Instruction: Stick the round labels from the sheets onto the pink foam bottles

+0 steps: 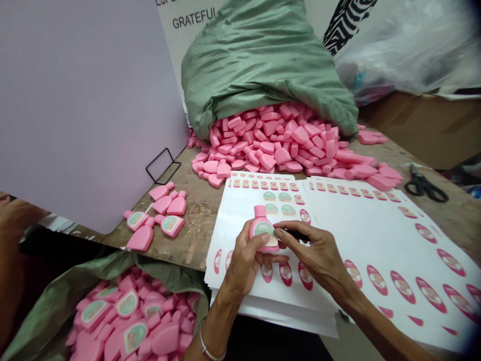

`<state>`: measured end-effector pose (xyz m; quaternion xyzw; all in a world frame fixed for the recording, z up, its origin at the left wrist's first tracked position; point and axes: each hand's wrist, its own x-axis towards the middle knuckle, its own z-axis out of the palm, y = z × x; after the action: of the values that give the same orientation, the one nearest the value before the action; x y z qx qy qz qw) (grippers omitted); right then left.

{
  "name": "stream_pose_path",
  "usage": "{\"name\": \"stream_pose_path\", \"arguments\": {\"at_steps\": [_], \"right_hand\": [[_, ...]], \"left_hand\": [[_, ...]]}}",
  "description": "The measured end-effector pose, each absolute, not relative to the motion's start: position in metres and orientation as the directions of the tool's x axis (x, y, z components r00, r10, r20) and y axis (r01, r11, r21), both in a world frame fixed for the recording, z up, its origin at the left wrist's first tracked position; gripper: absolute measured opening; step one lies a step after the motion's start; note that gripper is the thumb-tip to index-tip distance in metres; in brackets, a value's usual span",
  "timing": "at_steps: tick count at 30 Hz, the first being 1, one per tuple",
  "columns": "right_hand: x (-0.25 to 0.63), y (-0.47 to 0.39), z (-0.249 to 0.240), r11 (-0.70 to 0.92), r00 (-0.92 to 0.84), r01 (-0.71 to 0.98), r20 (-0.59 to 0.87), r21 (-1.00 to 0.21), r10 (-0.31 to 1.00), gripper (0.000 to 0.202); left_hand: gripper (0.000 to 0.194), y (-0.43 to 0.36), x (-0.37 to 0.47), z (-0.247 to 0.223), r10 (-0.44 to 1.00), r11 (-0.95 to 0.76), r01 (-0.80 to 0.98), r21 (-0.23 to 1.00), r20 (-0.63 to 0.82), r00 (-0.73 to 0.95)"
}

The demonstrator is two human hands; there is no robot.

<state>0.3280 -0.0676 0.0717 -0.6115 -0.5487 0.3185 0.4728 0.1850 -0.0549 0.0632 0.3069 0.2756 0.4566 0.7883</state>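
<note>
My left hand is closed around a small pink bottle, held upright with its cap end up. A green-and-cream label lies on the bottle's front, my left thumb across its lower part. My right hand is closed on a slim black tool, whose kind is mostly hidden by the fingers. Its thumb and forefinger touch the label's right edge. Beneath both hands is a stack of white sticker sheets with several green labels and red oval ones.
A green sack spills a heap of pink bottles at the back. Several bottles lie at left, above an open sack holding labelled ones. Black scissors and another sheet stack are at right. A person's arm shows far left.
</note>
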Motion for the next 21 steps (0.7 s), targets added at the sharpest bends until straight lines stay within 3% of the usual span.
{"name": "stream_pose_path", "arguments": {"at_steps": [6, 12, 17, 21], "right_hand": [[0.328, -0.069, 0.071, 0.040, 0.186, 0.389, 0.121, -0.920, 0.975, 0.028], [0.346, -0.062, 0.065, -0.041, 0.221, 0.662, 0.143, -0.748, 0.965, 0.045], [0.341, -0.052, 0.069, -0.039, 0.110, 0.465, 0.014, -0.884, 0.994, 0.071], [0.335, -0.044, 0.072, -0.007, -0.057, 0.425, -0.034, -0.905, 0.998, 0.067]], "left_hand": [[0.030, -0.055, 0.186, 0.063, 0.895, 0.365, -0.515, 0.776, -0.140, 0.423], [0.034, -0.057, 0.184, 0.061, 0.901, 0.352, -0.491, 0.797, -0.147, 0.408], [0.036, -0.060, 0.186, 0.067, 0.806, 0.432, -0.404, 0.806, -0.144, 0.575], [0.046, -0.070, 0.174, 0.070, 0.784, 0.449, -0.362, 0.817, -0.165, 0.599]]}}
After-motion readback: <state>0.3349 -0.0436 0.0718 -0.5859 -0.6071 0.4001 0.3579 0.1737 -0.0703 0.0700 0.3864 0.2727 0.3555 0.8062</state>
